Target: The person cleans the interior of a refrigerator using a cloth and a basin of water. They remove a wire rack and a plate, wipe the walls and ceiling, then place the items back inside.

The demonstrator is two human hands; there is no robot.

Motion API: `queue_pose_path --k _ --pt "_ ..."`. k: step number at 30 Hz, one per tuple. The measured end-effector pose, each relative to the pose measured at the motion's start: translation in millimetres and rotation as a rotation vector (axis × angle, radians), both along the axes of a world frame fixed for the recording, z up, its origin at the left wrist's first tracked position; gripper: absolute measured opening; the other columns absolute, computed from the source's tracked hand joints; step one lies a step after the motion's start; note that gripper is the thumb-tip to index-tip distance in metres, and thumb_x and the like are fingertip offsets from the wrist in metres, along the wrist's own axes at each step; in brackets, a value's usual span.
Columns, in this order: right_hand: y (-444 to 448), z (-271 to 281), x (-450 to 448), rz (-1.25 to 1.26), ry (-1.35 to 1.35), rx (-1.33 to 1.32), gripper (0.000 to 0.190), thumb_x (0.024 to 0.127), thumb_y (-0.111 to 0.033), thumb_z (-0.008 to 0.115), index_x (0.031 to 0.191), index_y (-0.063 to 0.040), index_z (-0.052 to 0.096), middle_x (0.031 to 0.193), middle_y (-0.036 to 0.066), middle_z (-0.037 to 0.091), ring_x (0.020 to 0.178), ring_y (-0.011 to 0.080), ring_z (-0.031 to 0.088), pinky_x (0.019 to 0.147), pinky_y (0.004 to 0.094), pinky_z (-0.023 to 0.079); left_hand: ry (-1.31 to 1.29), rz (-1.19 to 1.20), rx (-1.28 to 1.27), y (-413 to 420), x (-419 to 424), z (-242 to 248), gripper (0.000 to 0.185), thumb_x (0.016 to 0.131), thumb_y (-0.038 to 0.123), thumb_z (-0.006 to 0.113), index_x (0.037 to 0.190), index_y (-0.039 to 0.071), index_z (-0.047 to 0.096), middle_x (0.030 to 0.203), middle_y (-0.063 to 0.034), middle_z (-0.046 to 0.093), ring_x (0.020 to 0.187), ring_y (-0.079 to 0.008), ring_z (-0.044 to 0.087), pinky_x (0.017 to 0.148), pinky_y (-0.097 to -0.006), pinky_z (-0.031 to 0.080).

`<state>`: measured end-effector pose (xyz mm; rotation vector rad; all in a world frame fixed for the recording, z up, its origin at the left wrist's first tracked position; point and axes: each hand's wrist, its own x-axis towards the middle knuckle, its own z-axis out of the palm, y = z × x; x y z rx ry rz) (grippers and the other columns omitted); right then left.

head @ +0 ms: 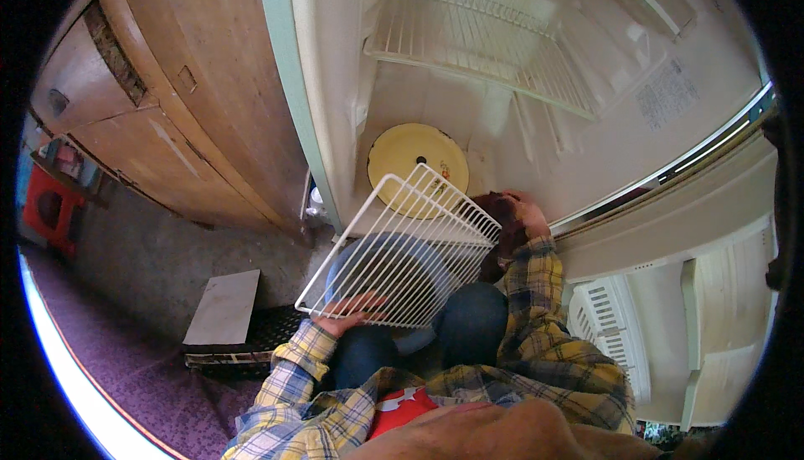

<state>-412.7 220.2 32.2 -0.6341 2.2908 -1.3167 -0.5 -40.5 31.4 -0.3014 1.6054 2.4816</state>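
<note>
A white wire refrigerator shelf [402, 252] is tilted above my knees, and my left hand [348, 314] grips its near left corner. At the shelf's right edge my right hand [532, 216] holds a dark reddish-brown cloth [499, 218]; whether the cloth wraps the wires is hidden. Below the shelf, partly seen between the wires, stands a blue-grey basin [336, 268]. Beyond it a yellow enamel dish [396, 155] with a small printed decoration and a dark spot lies on the floor of the open refrigerator [433, 95].
Another wire shelf [471, 45] sits higher inside the refrigerator. The open door [666, 265] with a white slotted basket [609, 328] is at my right. A wooden cabinet [213, 102], a red plastic stool [50, 208], a white board [223, 306] and purple fabric [132, 340] are on the left.
</note>
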Motion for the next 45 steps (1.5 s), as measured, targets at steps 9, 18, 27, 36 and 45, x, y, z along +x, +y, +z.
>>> queue_pose_path --k 9,18,27,36,45 --pt "-75.5 143.0 65.5 0.075 0.458 -0.21 0.03 0.088 -0.02 0.064 0.107 0.003 0.063 0.089 0.005 0.066 0.082 0.0097 0.057 0.075 0.0266 0.048 0.141 0.053 -0.258 15.6 -9.6 1.0 0.046 0.094 0.015 0.054 0.138 0.005 0.044 0.132 -0.0101 0.054 0.116 -0.0197 0.054 0.092 -0.0322 0.046" --pt "-85.5 220.6 93.6 -0.247 0.137 -1.238 0.033 0.093 -0.027 0.052 0.111 0.0 0.057 0.103 0.007 0.06 0.092 0.0161 0.056 0.082 0.0292 0.046 0.258 0.112 0.058 7.3 -41.5 15.6 0.051 0.095 0.005 0.048 0.143 -0.002 0.03 0.142 -0.0155 0.042 0.127 -0.0299 0.046 0.101 -0.042 0.043" --pt "-136.2 200.9 115.7 -0.328 0.643 -0.697 0.026 0.093 -0.017 0.058 0.112 0.001 0.059 0.104 0.007 0.062 0.094 0.0141 0.055 0.085 0.0279 0.045 0.212 0.144 0.108 1.7 -61.1 13.1 0.049 0.095 0.0 0.045 0.143 0.0 0.031 0.14 -0.0154 0.045 0.127 -0.0313 0.044 0.105 -0.0433 0.039" --pt "-155.8 142.9 236.6 0.505 0.403 -0.382 0.029 0.083 -0.019 0.069 0.104 0.0 0.062 0.089 0.017 0.066 0.081 0.028 0.067 0.071 0.0327 0.052 0.195 0.405 0.062 17.1 -89.8 -38.6 0.054 0.088 0.005 0.06 0.137 0.011 0.039 0.131 -0.0077 0.05 0.11 -0.025 0.056 0.093 -0.0386 0.049" --pt "-142.9 174.8 283.6 0.485 0.72 -0.447 0.028 0.08 -0.019 0.071 0.101 -0.003 0.061 0.082 0.015 0.062 0.073 0.0316 0.063 0.062 0.037 0.05 0.363 0.339 0.376 9.0 -124.0 -44.0 0.064 0.081 0.001 0.063 0.138 0.015 0.038 0.132 -0.0073 0.047 0.117 -0.0247 0.05 0.096 -0.0407 0.046"
